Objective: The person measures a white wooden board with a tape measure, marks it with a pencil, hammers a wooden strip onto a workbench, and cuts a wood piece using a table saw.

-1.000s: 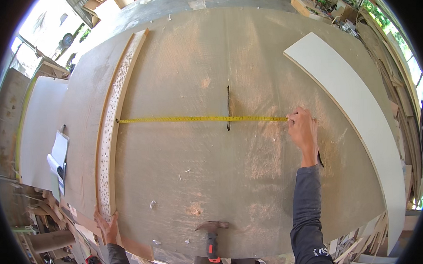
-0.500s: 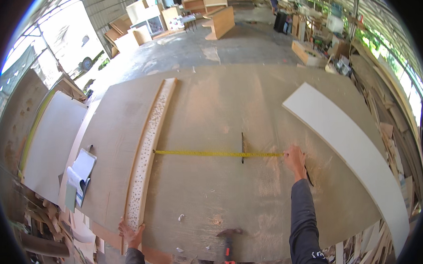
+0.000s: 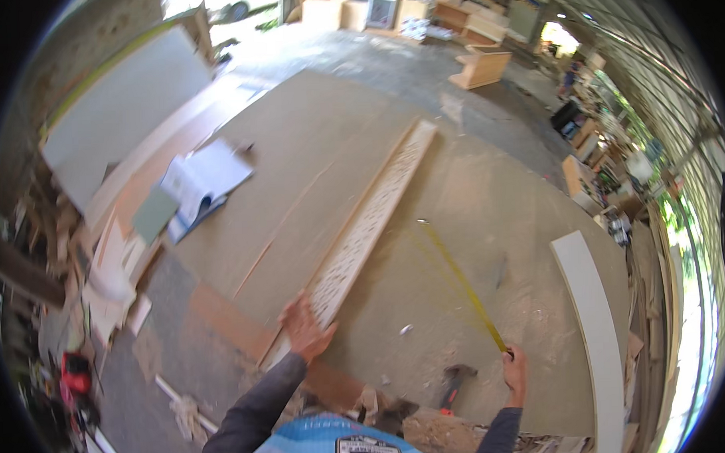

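A long, narrow wooden piece [image 3: 376,218] with a pale speckled face and raised edges lies slantwise on the big brown sheet [image 3: 489,194]. My left hand [image 3: 306,328] grips its near end, fingers at the left edge and thumb at the right. Closed at the lower right, my right hand [image 3: 514,373] holds a tape measure [image 3: 470,295]. Its yellow blade reaches away to a hook end that is apart from the wooden piece; the blade is blurred. The case is mostly hidden by my fingers. A hammer [image 3: 454,389] with a red and black handle lies between my hands.
A curved white panel [image 3: 593,322] rests along the right side. Papers [image 3: 217,169] and a green-grey card [image 3: 153,210] lie at the left edge. A thin wood strip [image 3: 275,237] lies on the sheet. A red tool [image 3: 75,372] and offcuts are on the lower left.
The tape's far end has come away from the wooden piece, and its blade now slants and is shorter. My right hand has moved nearer me. The view has turned and shifted left.
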The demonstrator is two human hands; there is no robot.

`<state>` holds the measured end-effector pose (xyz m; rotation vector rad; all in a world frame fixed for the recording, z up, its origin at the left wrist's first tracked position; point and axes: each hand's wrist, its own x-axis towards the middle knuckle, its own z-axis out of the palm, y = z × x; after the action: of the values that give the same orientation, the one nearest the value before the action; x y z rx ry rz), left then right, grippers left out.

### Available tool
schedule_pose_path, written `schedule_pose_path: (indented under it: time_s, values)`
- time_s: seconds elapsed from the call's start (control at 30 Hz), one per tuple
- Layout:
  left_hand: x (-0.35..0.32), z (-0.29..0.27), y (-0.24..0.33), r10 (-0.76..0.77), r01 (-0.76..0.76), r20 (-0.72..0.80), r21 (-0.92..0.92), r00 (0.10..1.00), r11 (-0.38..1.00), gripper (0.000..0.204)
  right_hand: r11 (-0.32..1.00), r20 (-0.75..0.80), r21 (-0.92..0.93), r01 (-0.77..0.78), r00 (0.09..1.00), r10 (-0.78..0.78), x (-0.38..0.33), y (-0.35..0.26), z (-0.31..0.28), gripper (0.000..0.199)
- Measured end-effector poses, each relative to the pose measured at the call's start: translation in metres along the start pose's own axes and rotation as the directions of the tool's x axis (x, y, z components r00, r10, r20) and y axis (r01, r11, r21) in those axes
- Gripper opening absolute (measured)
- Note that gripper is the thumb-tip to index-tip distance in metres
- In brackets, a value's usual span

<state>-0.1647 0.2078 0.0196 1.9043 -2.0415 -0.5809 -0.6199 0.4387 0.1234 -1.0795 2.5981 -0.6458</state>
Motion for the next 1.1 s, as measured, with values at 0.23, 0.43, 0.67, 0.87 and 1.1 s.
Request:
schedule_pose_path:
  time_s: [0.23, 0.43, 0.67, 0.87, 1.1]
  values:
    - [0.001, -0.024, 0.017, 0.031, -0.034, 0.072, 0.039, 0.997, 0.999, 0.116, 0.866, 0.037, 0.149, 0.478, 0.872, -0.488, -0.032, -0.236, 0.123, 0.02]
    - [-0.005, 0.03, -0.023, 0.211, -0.199, -0.07, 0.152, 0.975, 0.968, 0.117, 0.561, 0.285, 0.143, 0.815, 0.509, -0.812, -0.064, -0.433, 0.243, 0.045]
    - [0.001, 0.019, 0.036, -0.122, 0.133, 0.106, -0.097, 0.987, 0.986, 0.13, 0.122, 0.417, 0.093, 0.988, 0.073, -0.906, -0.073, -0.456, 0.367, 0.05]
    - [-0.002, 0.043, -0.029, 0.052, -0.056, -0.071, -0.061, 0.996, 0.997, 0.121, 0.549, -0.003, 0.249, 0.798, 0.568, -0.823, -0.098, -0.408, 0.279, 0.055]
    - [0.003, -0.028, 0.019, 0.001, -0.01, 0.076, 0.108, 0.997, 0.994, 0.116, 0.865, -0.43, -0.435, -0.25, 0.902, 0.044, -0.117, -0.082, 0.18, 0.065]
